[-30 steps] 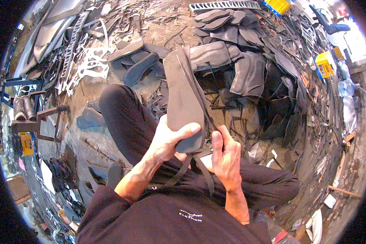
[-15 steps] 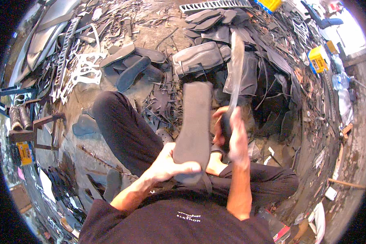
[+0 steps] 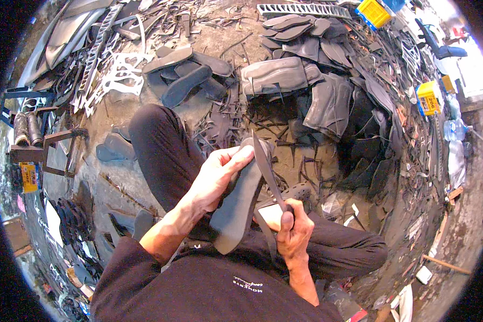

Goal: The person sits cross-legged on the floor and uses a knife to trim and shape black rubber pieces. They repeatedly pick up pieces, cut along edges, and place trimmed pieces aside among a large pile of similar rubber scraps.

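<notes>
– What are you holding?
– Your right hand [image 3: 295, 228] grips a knife [image 3: 268, 173]; your left hand [image 3: 213, 180] clasps a sole [image 3: 237, 206] over your legs [image 3: 165, 161], its far end beside the knife.
– Beyond that?
– More soles [image 3: 188, 86], heaped on the floor [image 3: 111, 114].

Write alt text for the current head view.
The left hand holds a dark grey shoe sole while the right hand grips a long-bladed knife close to the sole's edge. Beyond the hands, loose soles and moulded grey pieces lie in piles.
</notes>
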Tool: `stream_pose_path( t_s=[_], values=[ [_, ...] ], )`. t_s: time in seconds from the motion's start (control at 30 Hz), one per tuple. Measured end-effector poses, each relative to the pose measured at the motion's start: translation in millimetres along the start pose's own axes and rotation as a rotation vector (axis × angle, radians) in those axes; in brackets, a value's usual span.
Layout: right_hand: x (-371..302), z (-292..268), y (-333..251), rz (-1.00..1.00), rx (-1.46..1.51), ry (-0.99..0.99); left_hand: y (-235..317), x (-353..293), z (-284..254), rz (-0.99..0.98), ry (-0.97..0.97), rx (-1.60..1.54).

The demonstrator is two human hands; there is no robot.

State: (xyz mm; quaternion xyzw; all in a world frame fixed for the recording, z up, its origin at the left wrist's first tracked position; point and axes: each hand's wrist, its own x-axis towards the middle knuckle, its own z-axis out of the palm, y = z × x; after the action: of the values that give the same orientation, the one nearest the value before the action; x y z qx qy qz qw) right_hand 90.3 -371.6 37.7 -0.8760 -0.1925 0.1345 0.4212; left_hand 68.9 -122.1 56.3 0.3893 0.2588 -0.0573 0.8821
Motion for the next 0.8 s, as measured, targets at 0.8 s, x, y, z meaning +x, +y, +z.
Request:
stream_pose_path(
  t_s=[0.8],
  values=[
    [67, -54, -31, 0.292, 0.576, -0.515, 22, -11, -19, 0.240, -0.052, 0.705]
  ],
)
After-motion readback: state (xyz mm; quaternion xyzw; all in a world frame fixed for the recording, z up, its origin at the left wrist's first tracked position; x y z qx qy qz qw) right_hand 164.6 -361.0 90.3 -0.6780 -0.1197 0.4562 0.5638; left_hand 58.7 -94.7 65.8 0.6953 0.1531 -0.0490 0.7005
